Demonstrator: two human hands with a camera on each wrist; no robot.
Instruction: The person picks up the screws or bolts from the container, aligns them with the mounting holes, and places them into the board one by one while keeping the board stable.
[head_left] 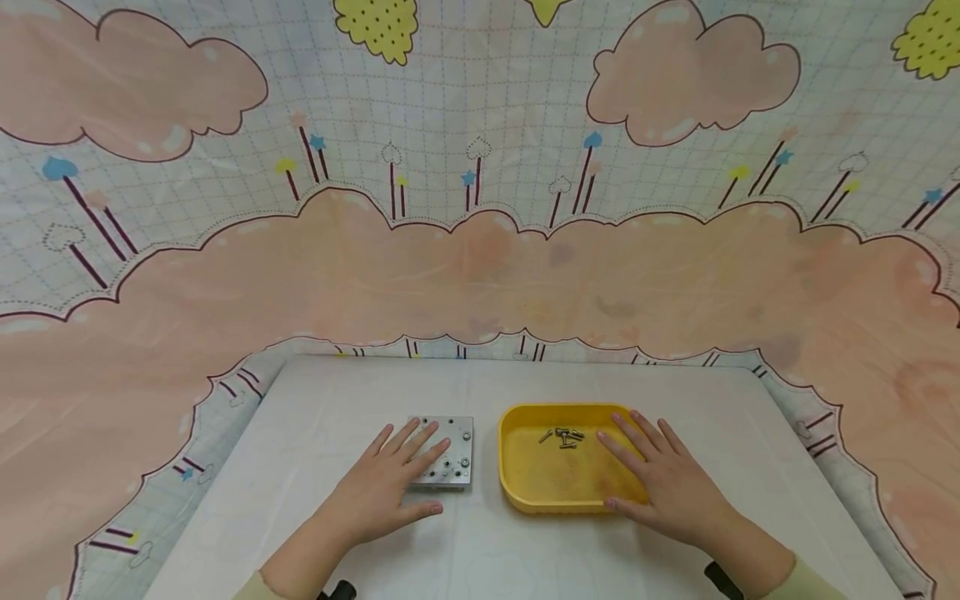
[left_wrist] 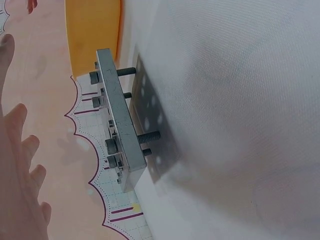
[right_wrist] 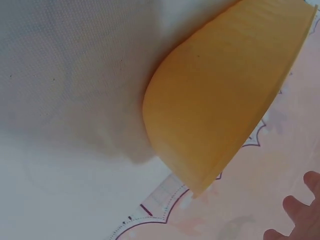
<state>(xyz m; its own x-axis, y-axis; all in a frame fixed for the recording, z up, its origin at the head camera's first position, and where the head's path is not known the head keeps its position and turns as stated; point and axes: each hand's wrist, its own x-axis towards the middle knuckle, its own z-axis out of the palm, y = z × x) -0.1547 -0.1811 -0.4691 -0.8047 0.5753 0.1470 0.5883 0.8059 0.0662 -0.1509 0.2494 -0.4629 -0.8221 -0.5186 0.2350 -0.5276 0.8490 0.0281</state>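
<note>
A silver metal plate (head_left: 459,450) with several screws set in it lies at the middle of the table. In the left wrist view, screw shanks (left_wrist: 149,136) stick out below the plate and prop it above the cloth. My left hand (head_left: 378,492) hovers with spread fingers and overlaps the plate's left part in the head view. To the right of the plate stands a yellow tray (head_left: 513,492). A small group of loose screws (head_left: 567,435) lies inside it. Spread wide over the tray's right side is my right hand (head_left: 671,483), and neither hand holds anything.
White cloth covers the table (head_left: 315,417). Behind it hangs a patterned curtain (head_left: 465,275) with clouds and stars, which also wraps both sides. A dark strap (head_left: 723,579) sits at my right wrist.
</note>
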